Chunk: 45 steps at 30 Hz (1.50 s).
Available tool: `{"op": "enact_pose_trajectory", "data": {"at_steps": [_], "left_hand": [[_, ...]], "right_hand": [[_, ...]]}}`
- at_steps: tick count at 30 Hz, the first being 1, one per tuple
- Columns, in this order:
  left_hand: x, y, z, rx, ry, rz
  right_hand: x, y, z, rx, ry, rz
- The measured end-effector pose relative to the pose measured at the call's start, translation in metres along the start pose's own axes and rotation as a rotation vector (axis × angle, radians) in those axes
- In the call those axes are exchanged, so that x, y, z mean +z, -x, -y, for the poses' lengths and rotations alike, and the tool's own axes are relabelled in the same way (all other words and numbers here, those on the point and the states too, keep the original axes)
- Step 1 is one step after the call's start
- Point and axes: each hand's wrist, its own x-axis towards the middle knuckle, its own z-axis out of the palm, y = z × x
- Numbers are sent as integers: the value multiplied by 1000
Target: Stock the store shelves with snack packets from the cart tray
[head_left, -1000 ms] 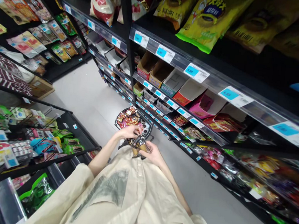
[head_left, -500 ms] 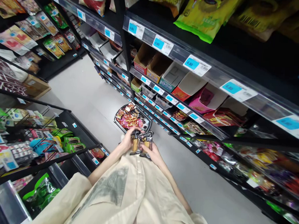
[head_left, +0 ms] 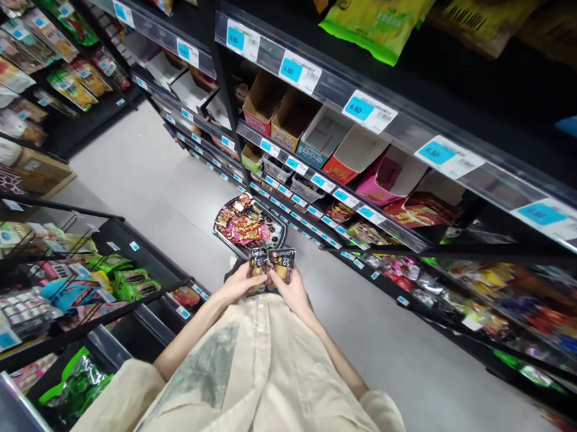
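Close to my body, my left hand point(head_left: 240, 283) is closed on a small black-and-gold snack packet point(head_left: 258, 263), thumb across its front. A similar packet point(head_left: 281, 262), printed with what looks like "85", is gripped by my right hand point(head_left: 291, 288). The two packets are held side by side, their top edges pointing away from me. Just beyond them on the floor is a dark-rimmed basket point(head_left: 214, 227) filled with red, pink and brown snack packages point(head_left: 245, 229). The packets overlap its near edge in view.
Open cardboard boxes point(head_left: 319, 142) line the shelf point(head_left: 391, 234) on the right, under a shelf of yellow snack bags point(head_left: 371, 23). A display rack point(head_left: 117, 229) with green packets point(head_left: 136, 284) stands at my left. Grey floor point(head_left: 161, 186) runs between them.
My hands have turned the packets so their dark printed tops face up and lie more evenly side by side. The whole view has shifted slightly.
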Motion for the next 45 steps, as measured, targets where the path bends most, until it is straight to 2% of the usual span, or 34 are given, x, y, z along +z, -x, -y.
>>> {"op": "enact_pose_trajectory", "data": {"at_steps": [6,10,13,15,18,21,25,27,32,35,38,42,45], "left_hand": [[2,2,0,-34,90,-60],[5,-2,3,-10,175,-163],[5,-8,0,24,248,-281],[3,-10,-6,10,332,-294],[-2,-10,-16,-23,527,-185],[-6,-8,-18,-21,691,-79],[-5,-6,-9,83,781,-55],[-3,-6,-6,102,768,-31],[1,-2,-9,51,737,115],[2,-2,-11,64,779,197],[4,-4,-10,74,752,190],[6,-5,-9,4,622,44],[7,-4,-11,-29,612,1]], "right_hand": [[2,3,-8,19,-22,-9],[4,1,-8,32,-90,-13],[2,-2,-1,42,-222,-52],[-2,-4,7,64,-379,-60],[-8,-7,19,99,-632,13],[-12,-9,28,167,-770,121],[-17,-11,25,261,-855,217],[-18,-13,17,235,-962,307],[-19,-18,0,18,-1373,525],[-20,-19,-3,-8,-1473,593],[-22,-17,-3,-3,-1449,550],[-24,-13,-5,70,-1235,347],[-24,-10,-7,132,-1126,230]]}}
